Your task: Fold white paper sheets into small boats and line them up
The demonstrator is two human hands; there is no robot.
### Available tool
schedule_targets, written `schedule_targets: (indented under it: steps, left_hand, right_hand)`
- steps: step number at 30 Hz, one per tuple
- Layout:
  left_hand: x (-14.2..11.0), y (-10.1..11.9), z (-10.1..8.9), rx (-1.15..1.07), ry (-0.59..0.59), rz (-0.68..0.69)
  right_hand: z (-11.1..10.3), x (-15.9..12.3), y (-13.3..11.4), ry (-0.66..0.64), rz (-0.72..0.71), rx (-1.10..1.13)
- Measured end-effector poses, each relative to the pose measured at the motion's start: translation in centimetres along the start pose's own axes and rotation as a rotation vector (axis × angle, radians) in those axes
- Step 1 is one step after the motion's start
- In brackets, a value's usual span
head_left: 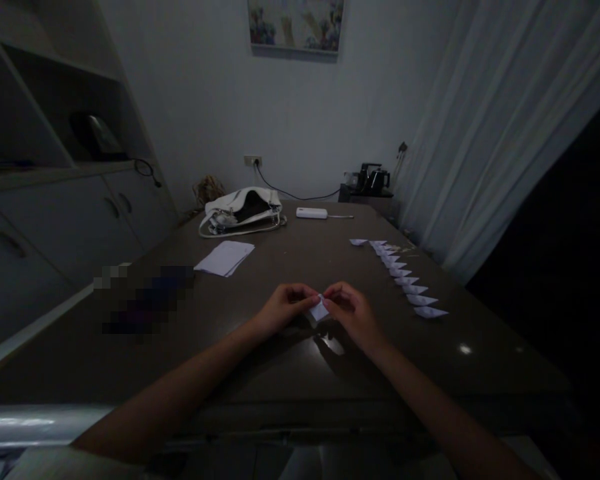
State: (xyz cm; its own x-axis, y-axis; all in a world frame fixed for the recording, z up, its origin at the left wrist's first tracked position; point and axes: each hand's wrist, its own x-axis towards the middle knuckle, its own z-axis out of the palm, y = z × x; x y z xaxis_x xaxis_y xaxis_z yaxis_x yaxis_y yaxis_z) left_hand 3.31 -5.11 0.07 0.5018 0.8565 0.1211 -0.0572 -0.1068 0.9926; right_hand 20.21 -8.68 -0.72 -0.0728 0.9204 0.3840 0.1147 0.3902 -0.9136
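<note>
Between my two hands is a small piece of folded white paper (319, 311), its lower corner pointing down toward the table. My left hand (286, 308) pinches its left side between thumb and fingers. From the right, my right hand (351, 309) grips the same paper near its top with the thumb and bent fingers. The fingertips of both hands almost meet and cover the paper's upper edge. To the right, several folded paper boats (400, 273) stand in a slanting row on the table.
A stack of white paper sheets (225, 258) lies left of centre. Behind it sits a white handbag (245, 208). A white power strip or similar device (311, 213) lies at the back of the brown table (300, 373). A pixelated patch hides something at left.
</note>
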Motion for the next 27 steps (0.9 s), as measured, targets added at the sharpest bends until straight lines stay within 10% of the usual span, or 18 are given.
schedule_targets:
  steps: [27]
  left_hand:
    - [-0.19, -0.73, 0.05, 0.437, 0.020, 0.241]
  right_hand:
    - [0.10, -0.19, 0.68, -0.130, 0.065, -0.203]
